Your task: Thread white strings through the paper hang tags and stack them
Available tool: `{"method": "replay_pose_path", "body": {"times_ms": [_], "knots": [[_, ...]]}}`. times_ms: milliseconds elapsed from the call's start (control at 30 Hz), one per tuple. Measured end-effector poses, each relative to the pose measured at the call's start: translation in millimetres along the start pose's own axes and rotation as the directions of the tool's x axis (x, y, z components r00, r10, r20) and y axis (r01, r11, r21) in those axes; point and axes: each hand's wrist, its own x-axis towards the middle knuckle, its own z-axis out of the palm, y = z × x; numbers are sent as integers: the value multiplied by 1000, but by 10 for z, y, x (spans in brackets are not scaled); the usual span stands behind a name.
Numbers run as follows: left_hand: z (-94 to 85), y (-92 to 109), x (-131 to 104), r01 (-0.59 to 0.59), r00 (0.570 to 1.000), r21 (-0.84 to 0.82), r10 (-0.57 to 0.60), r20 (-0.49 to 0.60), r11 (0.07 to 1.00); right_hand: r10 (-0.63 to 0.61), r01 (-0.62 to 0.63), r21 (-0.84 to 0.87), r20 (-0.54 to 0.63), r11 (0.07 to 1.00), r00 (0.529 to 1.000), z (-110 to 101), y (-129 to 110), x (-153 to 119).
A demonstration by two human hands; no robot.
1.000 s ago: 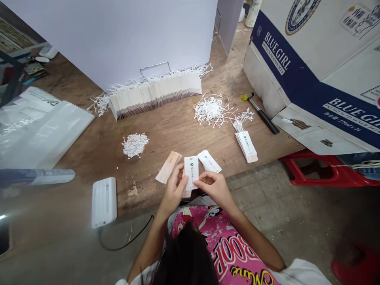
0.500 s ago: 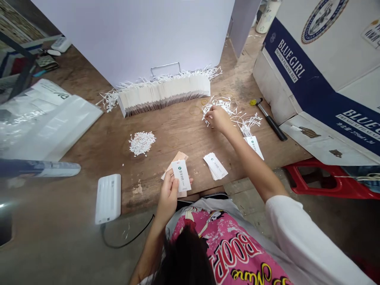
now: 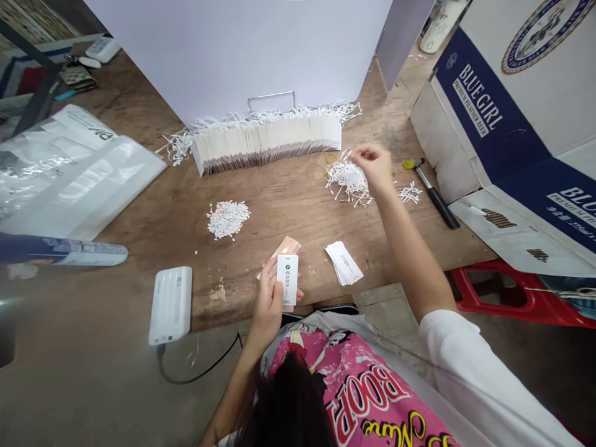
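My left hand (image 3: 269,298) is closed around a white printed card tag (image 3: 287,279) with a green logo. A peach-coloured card (image 3: 289,244) sticks out behind it. My right hand (image 3: 376,166) is over a loose pile of white tag strings (image 3: 348,181), its thumb and fingers pinched at the pile's upper edge. A strand seems to reach the fingertips, but the grip is too small to see clearly. Between the hands, near the table's front edge, lies a small fanned stack of white card tags (image 3: 343,264).
A long row of strung tags (image 3: 270,144) stands against a pale panel (image 3: 251,56). Small white bits (image 3: 228,219) are heaped at left. A power bank (image 3: 171,304), plastic bags (image 3: 93,174), a hammer (image 3: 435,195), a beer carton (image 3: 512,124) and a red stool (image 3: 493,292) surround the workspace.
My right hand has moved up and right from the pile's left side to its upper edge. My left hand still holds the cards, now turned more upright. The whole view has shifted slightly.
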Motion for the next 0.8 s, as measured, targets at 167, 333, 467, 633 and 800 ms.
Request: {"method": "replay_pose_path", "body": {"times_ms": [167,333,467,633,800], "knots": [[24,-26,33,46,997,74,-50,56,996,-15,64,218,-220,974,975,-410,-295,166],[118,53,39,30,997,94,-36,68,995,-309,289,-139,-156,947,938,-718,-760,-83],[210,209,88,-114,993,170,114,8,979,-361,358,-44,-63,933,931,-806,-1106,-568],[366,584,120,-443,880,299,474,-37,845,-414,395,270,16,878,910,-794,-1381,-1248],[512,793,26,-531,844,309,526,104,789,-404,329,390,127,860,906,-799,-1476,-1651]]}}
